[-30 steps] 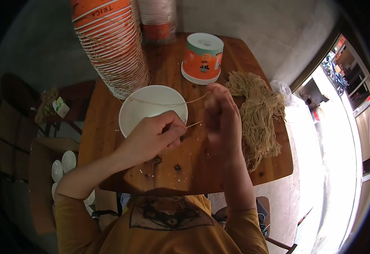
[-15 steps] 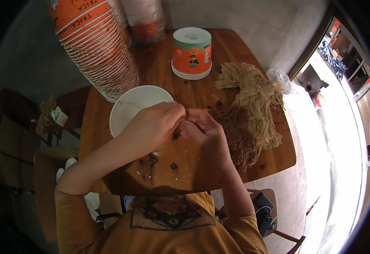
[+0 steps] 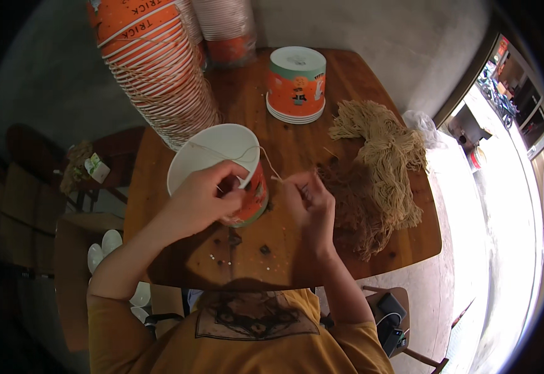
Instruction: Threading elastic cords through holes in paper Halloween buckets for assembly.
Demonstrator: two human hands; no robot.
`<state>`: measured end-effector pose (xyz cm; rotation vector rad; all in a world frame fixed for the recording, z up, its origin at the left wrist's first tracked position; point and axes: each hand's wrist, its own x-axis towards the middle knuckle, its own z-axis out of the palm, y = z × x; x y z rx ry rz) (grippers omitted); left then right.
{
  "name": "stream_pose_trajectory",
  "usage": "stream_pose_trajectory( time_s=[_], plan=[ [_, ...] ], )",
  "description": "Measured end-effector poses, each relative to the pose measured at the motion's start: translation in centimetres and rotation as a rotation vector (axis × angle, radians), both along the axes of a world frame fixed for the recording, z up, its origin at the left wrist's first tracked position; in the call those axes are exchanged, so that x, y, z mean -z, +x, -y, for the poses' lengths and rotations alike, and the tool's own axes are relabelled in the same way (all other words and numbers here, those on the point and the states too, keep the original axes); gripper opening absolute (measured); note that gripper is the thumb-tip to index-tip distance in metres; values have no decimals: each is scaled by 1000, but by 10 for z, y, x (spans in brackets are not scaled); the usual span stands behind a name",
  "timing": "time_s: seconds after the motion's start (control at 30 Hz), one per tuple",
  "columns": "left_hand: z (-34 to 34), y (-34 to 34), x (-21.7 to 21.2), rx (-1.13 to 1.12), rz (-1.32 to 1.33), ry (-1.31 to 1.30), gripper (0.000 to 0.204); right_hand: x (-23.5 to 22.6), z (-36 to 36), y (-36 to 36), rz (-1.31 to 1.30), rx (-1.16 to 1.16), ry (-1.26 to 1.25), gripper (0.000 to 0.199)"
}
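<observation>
An orange paper bucket (image 3: 256, 198) with a white inside and a green band stands tilted on the wooden table in front of me. My left hand (image 3: 203, 202) is closed on its near rim, index finger and thumb curled at the wall. From the bucket's rim a thin beige string (image 3: 267, 157) runs across the opening and down to the right. My right hand (image 3: 312, 209) pinches the loose end of this string between thumb and fingers, apart from the bucket. To its right lies a big bundle of beige strings (image 3: 387, 168).
A tall leaning stack of nested orange buckets (image 3: 160, 81) rises at the back left, beside wrapped stacks (image 3: 225, 31). Some upside-down buckets (image 3: 297, 87) stand at the back. An open cardboard box (image 3: 75, 268) is below the table's left edge; a chair (image 3: 399, 318) holds dark devices at right.
My hands were together over the bucket's right rim. They have parted: the left has moved down and left onto the rim, the right has drawn the string end out to the right.
</observation>
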<state>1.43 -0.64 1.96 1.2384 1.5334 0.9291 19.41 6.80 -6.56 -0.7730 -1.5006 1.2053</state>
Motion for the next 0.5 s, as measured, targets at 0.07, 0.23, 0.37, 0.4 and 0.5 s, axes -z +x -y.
stream_pose_trajectory(
  time_s=[0.07, 0.23, 0.37, 0.4, 0.5],
  plan=[
    [6, -23, -2, 2, -131, 98, 19, -2, 4, -6, 70, -27, 309, 11],
    [16, -41, -15, -110, 126, -8, 13, 1, 16, -26, 140, -135, 630, 21],
    [21, -56, -13, -128, 143, 39, 12, -1, 22, -35, 157, -165, 662, 20],
    [22, -59, -14, -115, 149, 33, 12, -2, 22, -36, 167, -165, 661, 20],
    [22, -64, -14, -99, 176, 8, 12, -2, 21, -39, 180, -168, 660, 20]
  ],
)
